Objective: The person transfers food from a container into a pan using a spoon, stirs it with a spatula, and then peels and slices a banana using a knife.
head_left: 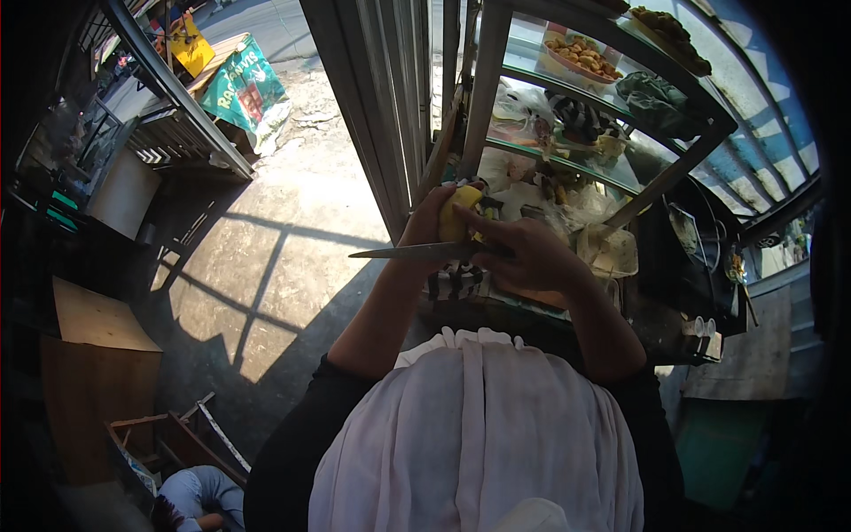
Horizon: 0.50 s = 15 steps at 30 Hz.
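Observation:
My left hand is closed around a yellow, oblong fruit or vegetable, perhaps a mango or a potato. A knife lies in my right hand, its long blade pointing to the left below the yellow piece. The right index finger reaches to the piece's side. Small yellow bits show between the hands. Under them a black-and-white striped cloth hangs at the counter's edge. Part of the knife's handle is hidden by my fingers.
Ahead and right stands a glass display case with fried food in a bowl and plastic bags. A plastic basket is beside my right forearm. Dark metal shutters rise ahead. At lower left, a person is near a wooden stool.

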{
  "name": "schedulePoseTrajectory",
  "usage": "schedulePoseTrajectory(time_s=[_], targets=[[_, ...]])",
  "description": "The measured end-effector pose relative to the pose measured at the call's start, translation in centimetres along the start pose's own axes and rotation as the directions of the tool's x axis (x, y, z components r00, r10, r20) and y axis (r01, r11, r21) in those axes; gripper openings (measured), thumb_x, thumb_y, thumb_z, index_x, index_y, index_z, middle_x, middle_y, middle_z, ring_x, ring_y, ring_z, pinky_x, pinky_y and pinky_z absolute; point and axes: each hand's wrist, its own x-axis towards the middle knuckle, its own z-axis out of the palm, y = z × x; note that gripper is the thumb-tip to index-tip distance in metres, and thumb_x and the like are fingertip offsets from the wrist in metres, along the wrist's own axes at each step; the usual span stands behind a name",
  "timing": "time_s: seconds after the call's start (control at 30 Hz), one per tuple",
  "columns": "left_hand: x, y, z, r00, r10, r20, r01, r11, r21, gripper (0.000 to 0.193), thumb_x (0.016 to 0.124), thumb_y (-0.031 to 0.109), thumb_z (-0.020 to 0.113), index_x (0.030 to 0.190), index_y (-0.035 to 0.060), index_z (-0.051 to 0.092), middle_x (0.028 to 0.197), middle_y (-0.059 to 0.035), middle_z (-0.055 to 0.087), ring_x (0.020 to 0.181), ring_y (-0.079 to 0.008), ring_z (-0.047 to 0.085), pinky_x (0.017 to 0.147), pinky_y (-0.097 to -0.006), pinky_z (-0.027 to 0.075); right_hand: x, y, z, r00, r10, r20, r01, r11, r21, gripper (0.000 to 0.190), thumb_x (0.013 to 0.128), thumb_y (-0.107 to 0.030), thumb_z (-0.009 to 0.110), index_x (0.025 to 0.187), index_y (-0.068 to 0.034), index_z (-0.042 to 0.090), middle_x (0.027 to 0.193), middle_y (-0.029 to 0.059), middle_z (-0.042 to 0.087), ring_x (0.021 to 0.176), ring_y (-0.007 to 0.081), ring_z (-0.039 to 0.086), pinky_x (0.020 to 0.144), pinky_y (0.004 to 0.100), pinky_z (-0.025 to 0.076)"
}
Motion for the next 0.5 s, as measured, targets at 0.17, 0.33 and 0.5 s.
schedulePoseTrajectory(time_s=[0.17,0.33,0.5], targets=[[0.0,0.3,-0.2,0.996,-0.023,0.087,0.022,1.0,0.008,0.049,0.096,0.036,0.037,0.126,-0.0018,0.047,0.104,-0.0139,0.06,0.094,-0.0204,0.061,0.081,-0.0321,0.052,-0.2,-0.1,0.0,0.999,-0.019,-0.041,0.02,1.0,0.024,0.066,0.086,-0.031,0.062,0.143,-0.029,0.031,0.055,0.0091,0.051,0.047,0.0218,0.051,0.055,0.036,0.042],[-0.1,0.4,0.6,0.999,0.001,0.055,-0.002,1.0,0.028,0.05,0.097,0.037,0.036,0.127,-0.0018,0.046,0.105,-0.0139,0.06,0.094,-0.0193,0.061,0.079,-0.0312,0.053,-0.1,0.0,0.6,0.997,0.043,-0.06,-0.046,0.998,-0.043,0.062,0.086,-0.031,0.061,0.141,-0.033,0.033,0.055,0.0086,0.051,0.047,0.0219,0.052,0.054,0.0362,0.042],[-0.3,0.3,1.1,0.994,0.11,-0.027,-0.108,0.993,0.056,0.042,0.097,0.037,0.04,0.12,0.0032,0.052,0.096,-0.0079,0.061,0.082,-0.0155,0.062,0.068,-0.0281,0.054,-0.1,0.2,1.1,0.992,0.033,-0.12,-0.038,0.998,-0.04,0.056,0.088,-0.032,0.059,0.139,-0.036,0.036,0.058,0.0079,0.056,0.049,0.0225,0.056,0.055,0.0359,0.044]])
